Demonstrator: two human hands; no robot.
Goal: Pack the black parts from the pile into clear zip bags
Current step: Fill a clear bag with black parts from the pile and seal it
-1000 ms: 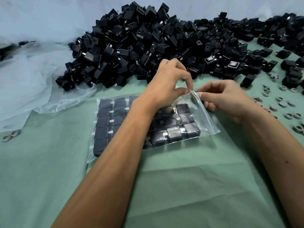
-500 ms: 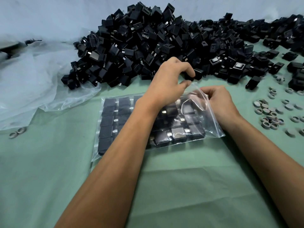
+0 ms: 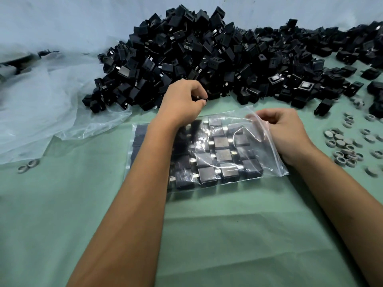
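A big pile of black parts (image 3: 207,56) covers the back of the green cloth. In front of it lies a clear zip bag (image 3: 255,154) with several black parts laid in rows inside. My left hand (image 3: 182,100) is at the pile's near edge, fingers curled round a small black part (image 3: 200,98). My right hand (image 3: 284,129) pinches the bag's open right edge and lifts it a little. My left forearm hides the bag's left middle.
Loose clear plastic sheeting (image 3: 47,104) lies crumpled at the left. Several grey rings (image 3: 344,148) are scattered at the right, two more grey rings (image 3: 28,165) at the left. The green cloth (image 3: 207,235) stretches toward me.
My left hand let go of the bag's edge and moved up to the pile, where it closed on a black part. My right hand kept hold of the bag's opening.
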